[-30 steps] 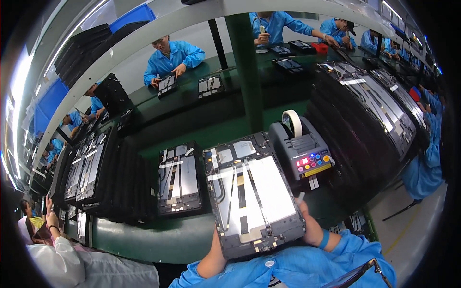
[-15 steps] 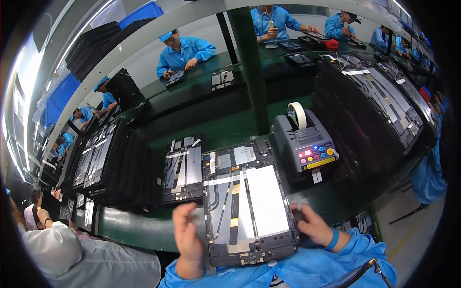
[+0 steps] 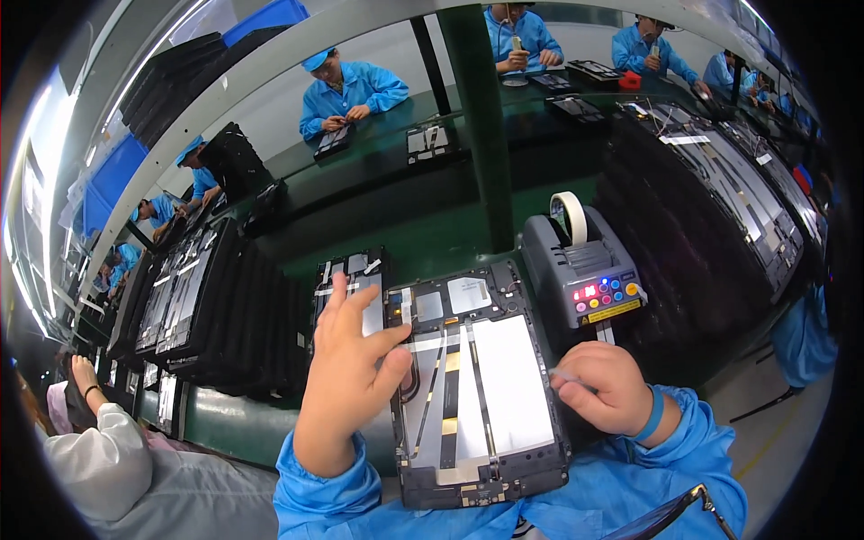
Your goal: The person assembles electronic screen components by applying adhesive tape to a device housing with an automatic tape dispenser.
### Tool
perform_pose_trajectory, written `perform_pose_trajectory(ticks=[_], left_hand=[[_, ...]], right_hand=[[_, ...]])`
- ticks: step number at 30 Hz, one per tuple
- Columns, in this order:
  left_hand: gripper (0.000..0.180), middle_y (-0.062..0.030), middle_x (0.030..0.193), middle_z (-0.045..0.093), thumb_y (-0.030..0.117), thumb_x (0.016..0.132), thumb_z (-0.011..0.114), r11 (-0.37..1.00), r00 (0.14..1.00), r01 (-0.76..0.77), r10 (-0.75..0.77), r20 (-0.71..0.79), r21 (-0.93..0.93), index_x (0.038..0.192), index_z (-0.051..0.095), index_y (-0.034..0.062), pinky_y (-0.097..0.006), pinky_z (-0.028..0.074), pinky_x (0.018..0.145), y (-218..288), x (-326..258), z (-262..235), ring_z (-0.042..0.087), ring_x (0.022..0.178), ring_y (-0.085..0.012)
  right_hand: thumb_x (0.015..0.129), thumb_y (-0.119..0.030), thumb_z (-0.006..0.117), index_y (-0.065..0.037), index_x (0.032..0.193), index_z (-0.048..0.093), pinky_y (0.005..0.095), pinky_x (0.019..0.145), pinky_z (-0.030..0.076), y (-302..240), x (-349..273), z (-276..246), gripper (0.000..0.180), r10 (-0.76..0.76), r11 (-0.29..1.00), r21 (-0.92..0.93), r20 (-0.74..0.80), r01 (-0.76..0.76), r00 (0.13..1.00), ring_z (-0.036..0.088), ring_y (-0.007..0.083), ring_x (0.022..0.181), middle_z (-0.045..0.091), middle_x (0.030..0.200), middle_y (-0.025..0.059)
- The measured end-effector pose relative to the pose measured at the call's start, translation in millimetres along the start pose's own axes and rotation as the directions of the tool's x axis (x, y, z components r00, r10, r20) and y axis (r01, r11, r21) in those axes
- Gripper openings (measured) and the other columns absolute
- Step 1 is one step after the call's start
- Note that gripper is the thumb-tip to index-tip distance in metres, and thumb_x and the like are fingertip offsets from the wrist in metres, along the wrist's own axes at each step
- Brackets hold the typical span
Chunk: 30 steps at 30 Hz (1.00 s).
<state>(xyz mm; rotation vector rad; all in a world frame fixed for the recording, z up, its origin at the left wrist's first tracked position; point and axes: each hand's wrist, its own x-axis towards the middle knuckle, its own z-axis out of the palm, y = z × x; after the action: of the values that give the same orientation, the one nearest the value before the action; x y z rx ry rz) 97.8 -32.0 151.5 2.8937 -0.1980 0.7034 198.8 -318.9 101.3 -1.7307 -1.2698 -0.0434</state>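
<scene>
In front of me lies an opened tablet (image 3: 508,387), its inside facing up, with silvery battery panels, dark flat cables and a black frame. Across its upper left part runs a pale strip of tape (image 3: 430,343). My left hand (image 3: 346,369) is open above the tablet's left edge, fingers spread, thumb and forefinger near that tape. Beside the right edge, my right hand (image 3: 607,382) pinches a small translucent strip (image 3: 572,379). A grey tape dispenser (image 3: 580,270) stands beyond my right hand, a pale strip coming out of its front.
A second opened tablet (image 3: 371,315) lies behind my left hand. Tall black stacks topped with opened tablets stand left (image 3: 184,292) and right (image 3: 711,180). A green post (image 3: 486,135) rises ahead. Co-workers in blue sit across the bench; one in pale clothing (image 3: 171,477) is close at left.
My left hand has moved up and inward from the tablet's lower left side to over its upper left edge. My right hand has turned, its fingers now closed on the translucent strip.
</scene>
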Motion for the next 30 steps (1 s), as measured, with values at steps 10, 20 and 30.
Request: perform_pose_trajectory(ticks=[10,20,30], left_hand=[[0.021,-0.0024,0.066,0.059,0.023,0.068,0.075,0.877,0.904,-0.426,0.418,-0.085,-0.222,0.075,0.065,0.0069,-0.027,0.041,0.045,71.0,-15.8,-11.8,0.059,0.055,-0.0173],[0.017,-0.0047,0.064,0.059,0.018,0.069,0.074,0.872,0.909,-0.417,0.401,-0.114,-0.256,0.079,0.068,0.0062,-0.03,0.042,0.045,57.0,12.2,-9.6,0.057,0.052,-0.0205],[0.032,-0.0141,0.1,0.056,0.018,0.077,0.066,0.975,0.952,-0.131,0.173,0.251,-0.177,0.105,0.062,0.0032,-0.04,0.044,0.087,51.4,94.9,38.2,0.054,0.097,-0.033]], right_hand=[[0.074,-0.023,0.069,-0.01,0.079,0.061,0.029,0.053,0.041,-42.1,38.9,11.1,0.017,-0.337,0.905,-0.155,0.309,0.396,0.89,0.055,0.0169,0.061,0.051,0.062,0.001],[0.074,-0.011,0.067,-0.011,0.081,0.064,0.0318,0.052,0.045,-35.8,35.7,3.6,0.007,-0.249,0.956,-0.163,-0.005,0.244,0.969,0.06,0.0238,0.061,0.061,0.067,0.0036],[0.091,-0.004,0.051,0.0,0.113,0.043,0.027,0.077,0.049,13.0,63.5,-3.2,0.023,0.387,0.813,0.542,-0.229,-0.214,0.893,0.058,0.0141,0.088,0.058,0.102,0.0109]])
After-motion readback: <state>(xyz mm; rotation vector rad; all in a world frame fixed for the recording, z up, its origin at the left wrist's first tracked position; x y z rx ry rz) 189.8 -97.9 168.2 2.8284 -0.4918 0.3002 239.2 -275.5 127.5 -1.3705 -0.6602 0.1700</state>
